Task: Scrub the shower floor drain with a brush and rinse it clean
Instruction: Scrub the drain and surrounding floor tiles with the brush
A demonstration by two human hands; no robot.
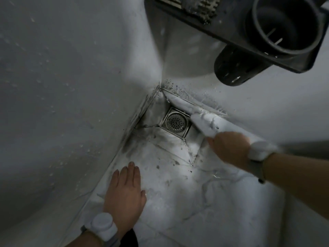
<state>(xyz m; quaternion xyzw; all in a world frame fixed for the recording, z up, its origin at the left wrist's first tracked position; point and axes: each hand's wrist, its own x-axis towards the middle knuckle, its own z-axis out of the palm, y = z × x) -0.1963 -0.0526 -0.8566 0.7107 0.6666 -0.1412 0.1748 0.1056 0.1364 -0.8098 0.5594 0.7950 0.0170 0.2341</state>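
The square metal floor drain (pixel 176 123) with its round perforated strainer sits in the corner of the white marbled shower floor (pixel 178 193). Dark grime streaks the tiles and grout around it. My right hand (pixel 229 148) grips a white, blurred brush (pixel 203 122) whose far end lies along the wall edge, just right of the drain. My left hand (pixel 124 189) presses flat on the wet floor below and left of the drain, fingers straight. Both wrists wear white bands.
Two white walls meet behind the drain, the left wall (pixel 62 86) spotted with droplets. A dark corner shelf (pixel 222 29) hangs overhead at top right, carrying a round cup holder (pixel 284 24) and a slotted soap grid (pixel 187 2).
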